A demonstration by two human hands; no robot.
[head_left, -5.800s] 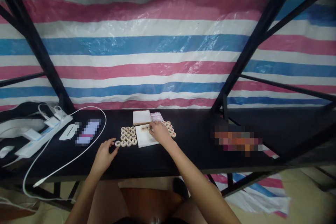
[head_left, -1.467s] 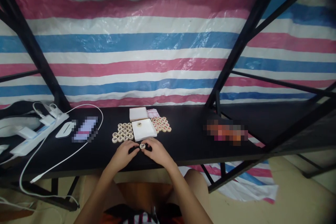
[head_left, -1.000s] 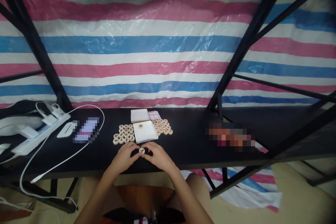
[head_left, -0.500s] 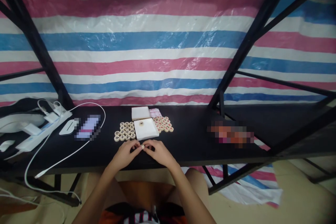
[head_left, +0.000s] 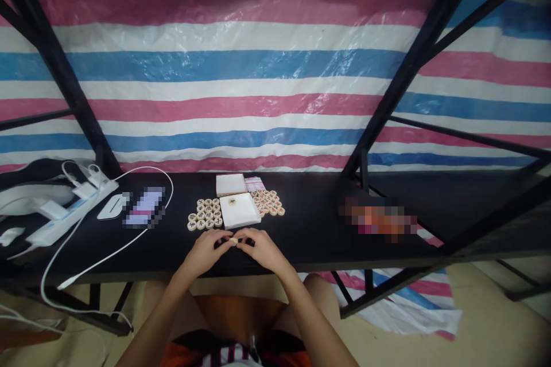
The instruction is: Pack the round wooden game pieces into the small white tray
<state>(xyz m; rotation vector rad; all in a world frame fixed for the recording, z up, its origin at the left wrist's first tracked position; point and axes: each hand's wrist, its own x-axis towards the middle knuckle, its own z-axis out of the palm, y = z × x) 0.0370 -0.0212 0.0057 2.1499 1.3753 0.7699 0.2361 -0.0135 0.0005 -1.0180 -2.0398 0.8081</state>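
Observation:
Between the fingertips of my left hand [head_left: 209, 249] and my right hand [head_left: 259, 245] is a small round xiangqi piece [head_left: 233, 240], pinched from both sides close to the front of the black table. Just beyond my hands lies a white box half [head_left: 245, 217] with one piece [head_left: 232, 202] inside, toward its back left. Dark-marked pieces [head_left: 209, 215] stand in rows left of that box. Red-marked pieces [head_left: 270, 203] are grouped on its right. The fingers partly cover the held piece, and its marking cannot be read.
A second box half [head_left: 229, 184] and a pink-and-white folded sheet [head_left: 255, 184] lie at the back. To the left are a phone [head_left: 145, 207], a power strip [head_left: 71, 212] and a white cable [head_left: 103, 266]. A blurred orange item [head_left: 381, 219] lies right. Black frame posts [head_left: 390, 97] flank the table.
The held piece has turned slightly between my fingertips, showing more of its pale surface. My hands stay in nearly the same place.

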